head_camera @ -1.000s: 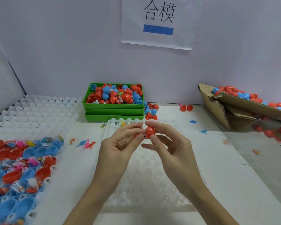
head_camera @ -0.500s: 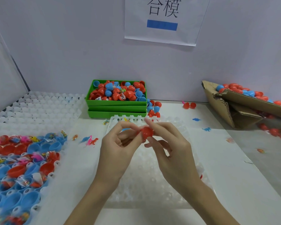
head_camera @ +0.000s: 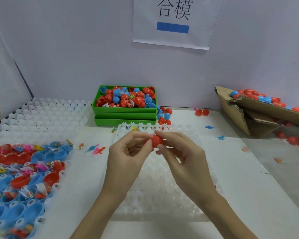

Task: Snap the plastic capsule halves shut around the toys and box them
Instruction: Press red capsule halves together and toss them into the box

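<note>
A red plastic capsule (head_camera: 156, 140) is held between both hands above the white dimpled tray (head_camera: 162, 192) in front of me. My left hand (head_camera: 128, 152) pinches its left end with thumb and fingers. My right hand (head_camera: 178, 152) pinches the right end. Whether a toy is inside cannot be seen. At the far right a torn cardboard box (head_camera: 240, 114) holds several closed red and blue capsules (head_camera: 259, 98).
A stack of green bins (head_camera: 124, 116) full of red and blue capsule halves stands at the back. At the left, a white tray (head_camera: 41, 118) carries blue and red halves (head_camera: 24, 169) with bagged toys. Loose small toys (head_camera: 97, 149) and capsules (head_camera: 202, 112) lie on the table.
The hands have stayed together on the red capsule, shifting it only slightly. The view has tilted down a little.
</note>
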The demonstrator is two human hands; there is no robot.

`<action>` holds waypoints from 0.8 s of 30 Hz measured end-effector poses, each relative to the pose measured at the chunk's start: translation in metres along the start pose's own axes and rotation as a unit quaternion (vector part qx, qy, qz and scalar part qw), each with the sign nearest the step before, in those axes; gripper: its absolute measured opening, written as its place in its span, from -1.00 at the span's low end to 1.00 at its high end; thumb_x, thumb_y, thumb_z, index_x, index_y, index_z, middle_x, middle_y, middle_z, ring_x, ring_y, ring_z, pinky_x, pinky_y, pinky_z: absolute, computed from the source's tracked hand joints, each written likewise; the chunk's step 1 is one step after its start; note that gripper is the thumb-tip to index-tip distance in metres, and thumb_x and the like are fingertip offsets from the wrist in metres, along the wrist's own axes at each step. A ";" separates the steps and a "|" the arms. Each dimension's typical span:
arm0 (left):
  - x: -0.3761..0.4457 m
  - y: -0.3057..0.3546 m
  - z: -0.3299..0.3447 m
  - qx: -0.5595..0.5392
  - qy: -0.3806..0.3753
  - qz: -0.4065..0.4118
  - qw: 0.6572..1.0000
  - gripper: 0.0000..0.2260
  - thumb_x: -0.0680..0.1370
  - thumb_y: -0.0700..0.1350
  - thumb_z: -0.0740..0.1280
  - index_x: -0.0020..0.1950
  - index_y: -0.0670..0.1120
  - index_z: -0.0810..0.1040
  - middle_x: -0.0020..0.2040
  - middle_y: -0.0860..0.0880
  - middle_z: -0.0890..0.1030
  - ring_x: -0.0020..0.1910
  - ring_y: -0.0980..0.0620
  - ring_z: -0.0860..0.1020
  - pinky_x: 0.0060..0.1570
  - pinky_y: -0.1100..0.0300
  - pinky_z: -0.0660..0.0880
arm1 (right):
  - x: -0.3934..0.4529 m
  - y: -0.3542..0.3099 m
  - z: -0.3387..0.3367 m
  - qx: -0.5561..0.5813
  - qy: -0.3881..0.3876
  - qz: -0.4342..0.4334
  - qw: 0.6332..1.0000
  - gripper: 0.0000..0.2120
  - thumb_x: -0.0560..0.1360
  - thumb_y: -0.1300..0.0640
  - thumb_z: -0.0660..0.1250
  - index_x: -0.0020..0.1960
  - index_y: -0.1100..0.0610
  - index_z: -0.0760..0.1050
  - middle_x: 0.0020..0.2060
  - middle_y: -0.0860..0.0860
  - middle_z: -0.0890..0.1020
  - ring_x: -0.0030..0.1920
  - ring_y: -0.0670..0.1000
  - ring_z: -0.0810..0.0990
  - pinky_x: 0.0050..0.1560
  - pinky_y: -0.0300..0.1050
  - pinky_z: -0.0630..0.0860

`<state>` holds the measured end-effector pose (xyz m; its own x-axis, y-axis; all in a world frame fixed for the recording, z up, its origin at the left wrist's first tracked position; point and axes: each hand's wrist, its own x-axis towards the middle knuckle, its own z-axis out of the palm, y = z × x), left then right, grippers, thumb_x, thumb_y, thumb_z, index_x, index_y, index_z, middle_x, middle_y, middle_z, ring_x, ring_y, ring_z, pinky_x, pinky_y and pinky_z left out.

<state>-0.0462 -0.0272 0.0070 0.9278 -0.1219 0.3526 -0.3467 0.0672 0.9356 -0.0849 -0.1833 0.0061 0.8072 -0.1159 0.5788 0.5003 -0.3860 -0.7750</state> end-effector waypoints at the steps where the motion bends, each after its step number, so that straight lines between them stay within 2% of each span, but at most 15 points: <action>1: 0.001 0.001 -0.001 -0.028 0.001 -0.029 0.999 -0.84 0.58 -0.23 0.47 0.00 0.04 0.74 -0.08 0.01 0.77 -0.01 0.02 0.74 0.00 0.31 0.63 | 0.000 0.000 0.001 -0.013 -0.006 -0.007 1.000 -0.67 0.58 0.33 0.40 0.32 0.13 0.63 0.14 -0.04 0.68 0.13 0.02 0.69 0.05 -0.12 0.68; 3: 0.004 0.001 -0.006 -0.095 -0.016 -0.097 0.991 -0.90 0.50 -0.14 0.53 -0.02 0.02 0.75 -0.05 -0.08 0.77 0.01 -0.04 0.74 0.08 0.18 0.65 | -0.001 0.001 0.001 -0.029 -0.012 -0.013 0.999 -0.67 0.58 0.29 0.40 0.32 0.11 0.63 0.14 -0.06 0.67 0.11 -0.01 0.69 0.05 -0.17 0.68; 6: 0.007 -0.003 -0.011 -0.139 -0.023 -0.151 0.978 -0.72 0.31 0.00 0.60 -0.02 -0.02 0.73 -0.03 -0.16 0.76 0.05 -0.14 0.73 0.22 0.02 0.57 | -0.002 0.001 0.002 -0.051 -0.027 -0.012 0.998 -0.64 0.58 0.31 0.40 0.34 0.09 0.62 0.14 -0.07 0.67 0.11 -0.06 0.68 0.06 -0.25 0.65; 9: 0.007 -0.002 -0.011 -0.106 -0.012 -0.158 0.982 -0.74 0.42 -0.11 0.61 0.06 -0.02 0.67 -0.03 -0.11 0.77 0.01 -0.10 0.75 0.22 0.02 0.53 | -0.002 0.001 0.004 -0.068 -0.039 -0.027 0.997 -0.60 0.58 0.37 0.39 0.36 0.10 0.61 0.15 -0.07 0.66 0.11 -0.08 0.67 0.07 -0.28 0.64; 12: 0.006 0.000 -0.010 -0.077 -0.020 -0.113 0.990 -0.85 0.50 -0.07 0.55 0.06 0.02 0.74 -0.01 -0.04 0.78 0.03 -0.01 0.75 0.16 0.14 0.61 | 0.000 0.001 0.000 -0.041 -0.019 -0.015 0.999 -0.64 0.59 0.34 0.38 0.35 0.11 0.61 0.14 -0.06 0.67 0.08 -0.04 0.69 0.03 -0.19 0.67; 15: 0.004 0.006 -0.008 -0.082 -0.054 -0.065 0.993 -0.76 0.54 0.01 0.45 0.18 0.01 0.75 0.07 0.01 0.77 0.11 0.02 0.73 0.18 0.21 0.61 | 0.002 0.000 -0.004 -0.010 0.010 0.021 1.000 -0.68 0.59 0.28 0.39 0.33 0.10 0.63 0.13 -0.07 0.69 0.06 -0.01 0.72 0.04 -0.07 0.69; 17: 0.003 0.006 -0.005 -0.068 -0.066 -0.031 0.995 -0.73 0.51 -0.09 0.51 0.21 0.01 0.73 0.08 0.05 0.76 0.11 0.06 0.73 0.11 0.30 0.61 | 0.003 -0.001 -0.006 0.014 0.013 0.035 0.999 -0.70 0.59 0.27 0.41 0.30 0.08 0.64 0.12 -0.07 0.70 0.09 0.02 0.72 0.06 -0.02 0.69; 20: 0.002 0.003 -0.003 -0.037 -0.050 0.005 0.998 -0.68 0.48 -0.21 0.55 0.21 0.02 0.71 0.07 0.09 0.76 0.09 0.07 0.73 0.09 0.31 0.61 | 0.002 -0.003 -0.004 0.024 0.011 0.040 0.999 -0.70 0.59 0.26 0.41 0.30 0.06 0.64 0.14 -0.07 0.70 0.14 0.02 0.70 0.08 -0.03 0.69; 24: 0.001 0.002 -0.002 -0.018 -0.034 0.040 0.998 -0.67 0.47 -0.15 0.55 0.22 0.03 0.70 0.11 0.08 0.74 0.12 0.05 0.72 0.11 0.27 0.62 | 0.001 -0.006 -0.002 0.026 0.016 0.039 0.999 -0.70 0.59 0.24 0.41 0.31 0.07 0.62 0.16 -0.06 0.69 0.15 0.01 0.70 0.08 -0.05 0.69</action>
<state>-0.0455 -0.0252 0.0095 0.8858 -0.1814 0.4273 -0.4123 0.1154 0.9037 -0.0876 -0.1829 0.0118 0.8350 -0.1730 0.5224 0.4517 -0.3267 -0.8302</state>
